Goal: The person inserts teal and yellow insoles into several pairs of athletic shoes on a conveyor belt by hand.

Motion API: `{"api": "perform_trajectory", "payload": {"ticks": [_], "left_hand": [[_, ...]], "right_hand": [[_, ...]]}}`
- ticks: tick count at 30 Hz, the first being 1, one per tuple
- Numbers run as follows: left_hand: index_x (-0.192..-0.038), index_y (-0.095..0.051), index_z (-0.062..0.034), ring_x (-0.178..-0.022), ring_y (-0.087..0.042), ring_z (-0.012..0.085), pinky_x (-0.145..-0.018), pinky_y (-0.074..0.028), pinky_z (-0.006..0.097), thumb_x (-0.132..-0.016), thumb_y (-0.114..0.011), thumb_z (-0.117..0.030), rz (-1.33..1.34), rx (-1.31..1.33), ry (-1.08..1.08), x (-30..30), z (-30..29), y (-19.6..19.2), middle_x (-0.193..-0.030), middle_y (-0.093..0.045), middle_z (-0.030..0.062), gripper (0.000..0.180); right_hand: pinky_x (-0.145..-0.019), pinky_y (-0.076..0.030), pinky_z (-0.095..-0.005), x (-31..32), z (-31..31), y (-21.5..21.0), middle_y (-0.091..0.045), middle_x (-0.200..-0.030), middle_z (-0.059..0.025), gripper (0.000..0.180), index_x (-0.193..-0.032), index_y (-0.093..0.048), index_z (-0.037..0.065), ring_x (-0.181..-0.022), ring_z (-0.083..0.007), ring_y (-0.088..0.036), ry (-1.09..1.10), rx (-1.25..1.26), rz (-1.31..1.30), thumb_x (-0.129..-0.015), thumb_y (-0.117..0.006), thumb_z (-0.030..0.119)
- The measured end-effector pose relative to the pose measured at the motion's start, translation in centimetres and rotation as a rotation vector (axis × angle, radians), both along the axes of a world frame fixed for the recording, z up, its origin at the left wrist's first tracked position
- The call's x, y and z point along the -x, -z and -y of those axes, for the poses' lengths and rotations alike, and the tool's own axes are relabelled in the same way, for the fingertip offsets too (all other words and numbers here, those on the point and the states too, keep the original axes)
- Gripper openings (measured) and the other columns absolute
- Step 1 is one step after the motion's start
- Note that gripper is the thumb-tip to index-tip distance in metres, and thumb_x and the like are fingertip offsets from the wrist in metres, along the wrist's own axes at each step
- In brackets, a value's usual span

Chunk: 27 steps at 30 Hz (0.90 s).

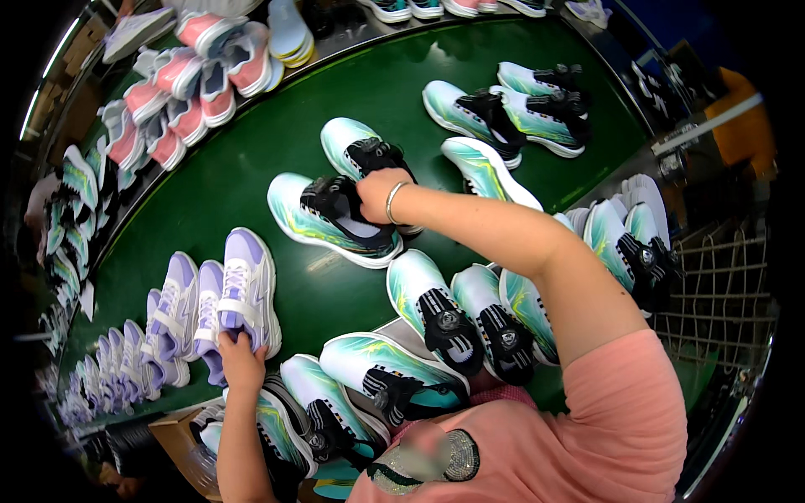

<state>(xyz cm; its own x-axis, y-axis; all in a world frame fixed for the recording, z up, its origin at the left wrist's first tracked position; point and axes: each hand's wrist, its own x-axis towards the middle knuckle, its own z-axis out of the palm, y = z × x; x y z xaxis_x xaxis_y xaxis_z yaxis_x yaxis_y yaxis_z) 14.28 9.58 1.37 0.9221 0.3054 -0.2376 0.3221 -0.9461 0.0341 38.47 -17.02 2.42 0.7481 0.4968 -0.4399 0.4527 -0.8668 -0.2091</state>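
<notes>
My left hand (241,359) is closed on the heel end of a purple and white sneaker (248,281). A second purple sneaker (210,306) stands right beside it, and whether my fingers grip that one too is hard to see. My right arm, with a silver bangle (394,201) on the wrist, reaches across the green belt (277,126). My right hand (381,191) is closed at the black collars of two white and green sneakers, the nearer one (306,218) and the farther one (345,141). My fingertips there are partly hidden inside the openings.
A long row of purple sneakers (126,360) runs off to the left. Several green and white sneakers (419,289) line the near edge. More of them (470,117) stand at the far right. Pink and grey sneakers (180,75) are piled beyond the belt. A wire rack (717,302) stands at right.
</notes>
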Motion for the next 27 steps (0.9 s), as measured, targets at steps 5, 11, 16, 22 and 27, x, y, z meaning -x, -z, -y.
{"api": "perform_trajectory", "payload": {"ticks": [5,11,16,22,27], "left_hand": [[-0.087,-0.049,0.0021,-0.091,-0.042,0.04,-0.076,-0.039,0.042,-0.064,-0.067,-0.014,0.026,0.001,0.042,0.7,-0.9,0.3,-0.102,-0.038,0.0216,0.033],[-0.086,-0.049,0.0025,-0.089,-0.043,0.0401,-0.076,-0.039,0.042,-0.064,-0.067,-0.014,0.037,0.011,0.025,0.4,-0.6,0.0,-0.1,-0.038,0.0216,0.032],[-0.087,-0.05,0.0018,-0.089,-0.043,0.0395,-0.075,-0.04,0.043,-0.063,-0.068,-0.014,0.03,0.024,0.018,0.5,-0.8,0.4,-0.1,-0.038,0.0214,0.034],[-0.087,-0.05,0.0016,-0.091,-0.043,0.0398,-0.077,-0.04,0.042,-0.065,-0.067,-0.016,0.037,-0.027,0.009,1.1,-1.3,0.7,-0.103,-0.037,0.0219,0.033],[-0.091,-0.05,0.001,-0.095,-0.042,0.0395,-0.081,-0.038,0.041,-0.064,-0.067,-0.016,0.037,-0.012,-0.012,2.4,-2.1,0.6,-0.104,-0.038,0.0224,0.036]], "right_hand": [[-0.075,-0.046,-0.036,-1.6,5.6,-0.3,-0.06,-0.094,-0.0154,0.027,-0.088,-0.063,0.006,-0.086,-0.0287,-0.058,0.185,0.089,0.047,-0.067,-0.05,0.019],[-0.079,-0.045,-0.0355,-8.1,16.7,0.2,-0.058,-0.1,-0.0144,0.03,-0.093,-0.062,0.007,-0.092,-0.0271,-0.056,0.429,0.255,0.191,-0.069,-0.051,0.022],[-0.08,-0.045,-0.036,-12.0,23.4,0.5,-0.058,-0.101,-0.0136,0.029,-0.095,-0.061,0.007,-0.093,-0.0276,-0.056,0.707,0.334,0.323,-0.072,-0.051,0.022],[-0.083,-0.041,-0.0381,-12.3,29.3,0.0,-0.053,-0.111,-0.0092,0.033,-0.1,-0.06,0.012,-0.103,-0.0241,-0.05,1.028,0.24,0.292,-0.076,-0.054,0.034],[-0.078,-0.044,-0.0361,-10.4,29.2,0.8,-0.058,-0.093,-0.0169,0.027,-0.087,-0.063,0.008,-0.085,-0.0301,-0.056,0.663,0.089,0.544,-0.071,-0.058,0.029]]}}
